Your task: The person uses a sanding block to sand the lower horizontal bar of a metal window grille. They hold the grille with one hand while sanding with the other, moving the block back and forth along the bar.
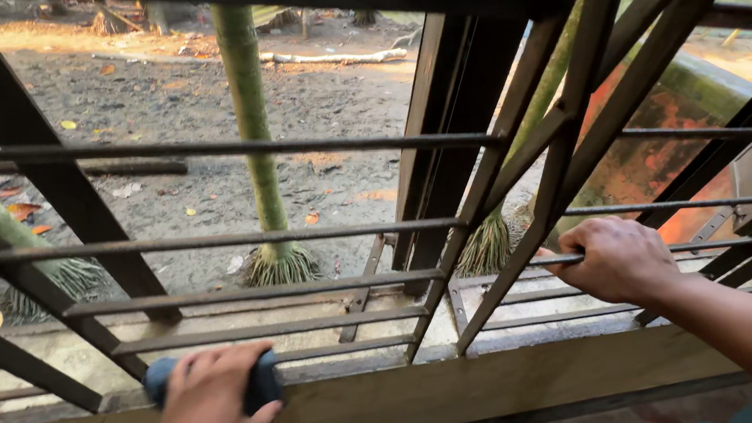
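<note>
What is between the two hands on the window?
In the head view, dark slanted metal bars of the window grille cross between the left hand, holding a dark blue handle, and the right hand.

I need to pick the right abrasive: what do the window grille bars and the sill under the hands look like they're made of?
Grille bars: apparently metal, thin flat strips with a dark, dull coat; whether paint or rust is unclear. Sill: wood, light brown and bare-looking, with visible grain. The left hand holds a dark blue block against it; the right hand grips a bar.
</note>
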